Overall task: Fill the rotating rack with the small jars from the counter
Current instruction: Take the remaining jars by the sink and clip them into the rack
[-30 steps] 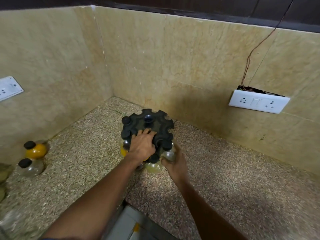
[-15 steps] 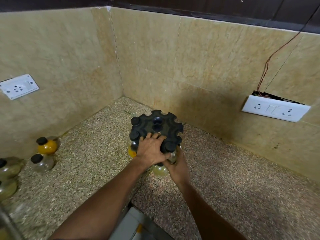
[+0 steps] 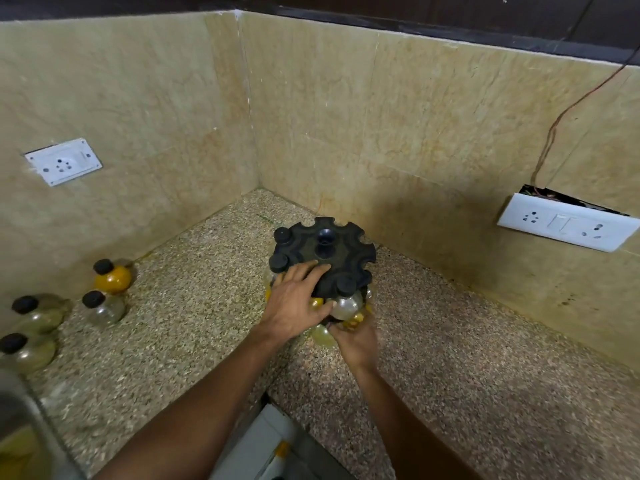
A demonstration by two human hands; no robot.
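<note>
A black rotating rack (image 3: 332,252) stands on the speckled counter (image 3: 194,327) near the corner, with several black-capped jars hanging in its slots. My left hand (image 3: 294,303) lies flat on the rack's top near edge, fingers spread. My right hand (image 3: 356,339) is low at the rack's near side, fingers curled round a small jar (image 3: 322,336) with pale yellow contents at the lower tier. A clear jar (image 3: 346,301) hangs just above it. On the counter at the left stand loose jars: an orange-filled jar (image 3: 112,277), a clear one (image 3: 102,306) and two greenish jars (image 3: 36,315) (image 3: 24,351).
Tiled walls close the corner behind the rack. A white socket plate (image 3: 64,164) is on the left wall and a switch plate (image 3: 568,226) with loose wires on the right wall. A steel sink rim (image 3: 20,407) shows at the bottom left.
The view has swung left, bringing more loose jars into sight. My left hand stays on the rack top; my right hand has shifted lower at the rack's near side.
</note>
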